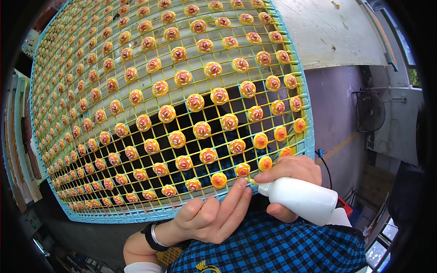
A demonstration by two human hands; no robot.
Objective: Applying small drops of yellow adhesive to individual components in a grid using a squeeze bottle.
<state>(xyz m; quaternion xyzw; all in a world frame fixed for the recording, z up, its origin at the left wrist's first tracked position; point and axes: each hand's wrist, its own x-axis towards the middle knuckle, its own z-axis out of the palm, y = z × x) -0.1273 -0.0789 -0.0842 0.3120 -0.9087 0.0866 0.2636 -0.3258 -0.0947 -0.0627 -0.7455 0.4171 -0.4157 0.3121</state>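
Note:
My right hand (293, 170) is closed around a white squeeze bottle (302, 200), tipped so that its nozzle points left. The nozzle tip is at the lower edge of a small round yellow-and-orange piece (242, 169) with white flecks. Curled and pressed together, the fingers of my left hand (216, 216) bring their tips beside the nozzle; whether they pinch anything is hidden. Similar pieces sit in rows on a yellow mesh rack (227, 157) with a light-blue frame. Most carry white flecks, while several near the lower right, such as one plain piece (219, 180), show none.
The rack's blue rim (306, 104) runs close above both hands. A pale board (332, 34) lies beyond its upper right. Farther right are a black fan (369, 110) and a dark cable (325, 166). A blue-and-black checked garment (273, 241) covers my lap.

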